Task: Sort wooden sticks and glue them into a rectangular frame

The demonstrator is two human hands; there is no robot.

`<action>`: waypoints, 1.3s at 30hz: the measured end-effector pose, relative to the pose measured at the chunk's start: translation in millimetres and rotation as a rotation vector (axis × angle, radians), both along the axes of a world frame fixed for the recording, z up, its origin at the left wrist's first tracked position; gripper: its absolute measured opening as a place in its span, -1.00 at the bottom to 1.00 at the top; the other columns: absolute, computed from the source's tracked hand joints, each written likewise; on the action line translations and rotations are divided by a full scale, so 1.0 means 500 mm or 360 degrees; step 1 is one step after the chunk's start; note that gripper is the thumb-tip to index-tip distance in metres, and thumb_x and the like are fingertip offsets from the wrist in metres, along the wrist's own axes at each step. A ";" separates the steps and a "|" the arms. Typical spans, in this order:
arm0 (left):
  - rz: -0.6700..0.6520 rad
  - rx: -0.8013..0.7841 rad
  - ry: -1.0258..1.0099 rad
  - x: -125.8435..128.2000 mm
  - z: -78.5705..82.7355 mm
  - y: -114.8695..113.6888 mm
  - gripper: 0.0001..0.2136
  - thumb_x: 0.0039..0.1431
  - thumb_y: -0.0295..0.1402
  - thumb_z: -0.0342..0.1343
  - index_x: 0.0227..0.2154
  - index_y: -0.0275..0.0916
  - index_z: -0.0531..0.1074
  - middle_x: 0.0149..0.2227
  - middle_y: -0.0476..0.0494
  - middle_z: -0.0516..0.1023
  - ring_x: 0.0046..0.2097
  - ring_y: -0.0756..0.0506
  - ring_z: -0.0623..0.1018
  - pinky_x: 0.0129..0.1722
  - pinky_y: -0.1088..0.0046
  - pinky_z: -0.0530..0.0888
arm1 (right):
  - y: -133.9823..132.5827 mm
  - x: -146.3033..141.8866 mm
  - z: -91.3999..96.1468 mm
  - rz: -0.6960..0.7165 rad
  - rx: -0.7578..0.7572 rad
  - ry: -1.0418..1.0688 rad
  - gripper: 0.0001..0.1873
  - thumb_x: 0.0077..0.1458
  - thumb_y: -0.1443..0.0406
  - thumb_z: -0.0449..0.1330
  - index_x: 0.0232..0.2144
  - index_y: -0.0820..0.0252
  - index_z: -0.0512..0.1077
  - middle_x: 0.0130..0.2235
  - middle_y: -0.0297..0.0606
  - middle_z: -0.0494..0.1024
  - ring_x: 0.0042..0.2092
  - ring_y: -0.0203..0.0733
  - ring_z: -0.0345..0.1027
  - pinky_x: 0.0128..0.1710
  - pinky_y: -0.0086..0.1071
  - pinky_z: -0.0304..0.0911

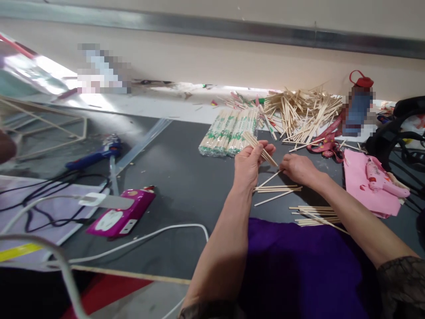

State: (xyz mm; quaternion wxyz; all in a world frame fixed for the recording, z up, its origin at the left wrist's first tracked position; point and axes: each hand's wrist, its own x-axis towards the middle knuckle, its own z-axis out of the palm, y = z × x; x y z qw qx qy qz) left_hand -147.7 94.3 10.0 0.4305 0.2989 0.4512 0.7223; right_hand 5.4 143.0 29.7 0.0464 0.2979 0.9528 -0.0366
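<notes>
My left hand (pixel 248 165) is closed around a small bundle of wooden sticks (pixel 257 146), held slanted above the dark table (pixel 179 177). My right hand (pixel 298 169) rests on the table just to the right, fingers curled over a single stick (pixel 268 180) that lies under it. Loose sticks (pixel 277 189) lie between my forearms, and another small row (pixel 315 215) lies under my right forearm. Wrapped packs of sticks (pixel 229 132) sit just beyond my left hand. A big loose heap of sticks (pixel 303 113) lies further back.
A purple cloth (pixel 299 266) covers my lap at the table edge. A magenta power strip (pixel 121 217) with white cables, a blue glue gun (pixel 94 155), a pink glue gun on pink cloth (pixel 378 186), a red-capped bottle (pixel 358 106) and a black bag (pixel 403 128) surround the spot.
</notes>
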 end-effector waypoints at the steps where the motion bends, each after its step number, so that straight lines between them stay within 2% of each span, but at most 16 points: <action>1: 0.0001 -0.0002 0.0004 0.000 0.000 -0.001 -0.62 -0.13 -0.11 0.31 -0.32 -0.30 0.50 -0.37 -0.16 0.64 -0.27 -0.12 0.63 -0.13 0.29 0.50 | -0.004 0.005 -0.001 -0.0010 0.0003 -0.0014 -0.72 0.20 0.30 0.00 -0.15 0.14 0.48 -0.13 -0.15 0.48 -0.11 -0.12 0.35 -0.32 -0.39 0.15; 8: -0.0042 -0.0025 0.0029 0.001 -0.005 -0.002 -0.63 -0.09 -0.10 0.28 -0.30 -0.30 0.50 -0.34 -0.18 0.64 -0.22 -0.15 0.63 -0.13 0.27 0.49 | -0.029 0.040 0.020 -0.0039 -0.0077 -0.0169 -0.75 0.16 0.34 0.02 -0.25 0.18 0.51 -0.22 -0.15 0.53 -0.28 -0.16 0.42 -0.43 -0.38 0.07; 14: -0.0030 -0.0022 0.0048 0.000 -0.006 -0.002 -0.65 -0.08 -0.11 0.27 -0.31 -0.28 0.51 -0.33 -0.18 0.64 -0.22 -0.15 0.62 -0.14 0.27 0.49 | -0.031 0.056 0.024 -0.0112 -0.0094 -0.0002 -0.76 0.15 0.33 0.03 -0.24 0.16 0.50 -0.20 -0.20 0.54 -0.25 -0.18 0.42 -0.41 -0.40 0.05; 19: -0.0028 -0.0008 0.0001 0.001 -0.004 -0.002 -0.65 -0.11 -0.12 0.30 -0.32 -0.28 0.51 -0.36 -0.16 0.64 -0.26 -0.12 0.63 -0.14 0.28 0.50 | -0.042 0.061 0.017 0.0040 -0.0210 0.0037 -0.78 0.14 0.28 0.07 -0.25 0.08 0.51 -0.24 -0.29 0.55 -0.26 -0.21 0.41 -0.44 -0.41 0.01; 25: -0.0022 -0.0011 0.0000 -0.003 -0.003 -0.003 -0.65 -0.09 -0.12 0.29 -0.31 -0.28 0.51 -0.35 -0.16 0.64 -0.25 -0.12 0.62 -0.13 0.28 0.50 | -0.067 0.058 0.012 0.0123 -0.0123 -0.0108 -0.75 0.18 0.28 0.02 -0.24 0.12 0.49 -0.24 -0.22 0.55 -0.31 -0.20 0.42 -0.49 -0.39 -0.04; 30: -0.0031 0.0001 -0.0020 -0.005 0.000 -0.004 -0.64 -0.09 -0.12 0.29 -0.31 -0.29 0.51 -0.36 -0.15 0.64 -0.25 -0.12 0.63 -0.12 0.27 0.49 | -0.076 0.062 0.011 0.0165 -0.0169 -0.0071 -0.79 0.14 0.32 0.05 -0.23 0.09 0.47 -0.25 -0.27 0.54 -0.33 -0.22 0.41 -0.51 -0.39 -0.09; 36: -0.0025 0.0000 -0.0048 -0.002 0.002 -0.004 -0.65 -0.11 -0.12 0.31 -0.34 -0.29 0.51 -0.40 -0.14 0.63 -0.27 -0.13 0.63 -0.13 0.28 0.50 | -0.073 0.068 0.013 0.0023 -0.0181 -0.0063 -0.79 0.17 0.29 0.05 -0.20 0.12 0.46 -0.21 -0.26 0.52 -0.29 -0.22 0.39 -0.45 -0.41 0.00; 39: -0.0026 -0.0019 -0.0022 -0.002 -0.001 -0.002 -0.65 -0.10 -0.11 0.30 -0.32 -0.28 0.51 -0.38 -0.15 0.63 -0.23 -0.14 0.63 -0.12 0.27 0.50 | -0.074 0.067 0.015 -0.0027 -0.0104 0.0051 -0.78 0.17 0.28 0.05 -0.18 0.13 0.45 -0.17 -0.23 0.49 -0.20 -0.18 0.37 -0.38 -0.39 0.08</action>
